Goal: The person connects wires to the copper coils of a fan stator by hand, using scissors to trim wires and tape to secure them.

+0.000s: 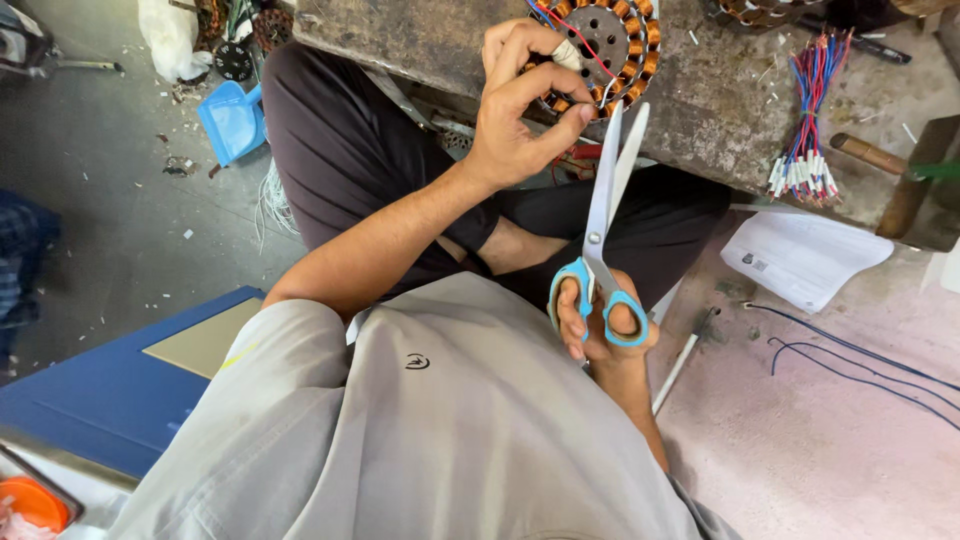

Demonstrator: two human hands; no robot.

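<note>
The grey shirt fills the bottom of the view, closest of all. At the lower left corner an orange container shows only in part; what it holds cannot be made out. Beside it lies a flat blue board with a tan sheet on top.

Just above the shirt, the right hand grips a pair of scissors by their blue handle loops, with fingers threaded through them. The blades point up and away from the body and stand slightly parted, their tips reaching the edge of the work surface beside the left hand's fingertips.

The left arm stretches forward from the shoulder across dark trousers, elbow bent, wrist raised. The left hand curls with thumb and fingers pinched narrowly on something small and white at the rim of a round motor stator wound with copper coils. A thin red wire crosses the stator's face. The stator rests on a worn stone slab.

To the right on the slab lies a bundle of red and blue wires with white ends, near a wooden handle. Below it, on the pinkish floor, lie a white paper sheet and loose dark wires. Far left, a blue dustpan sits on the grey floor; its contents are unclear.
</note>
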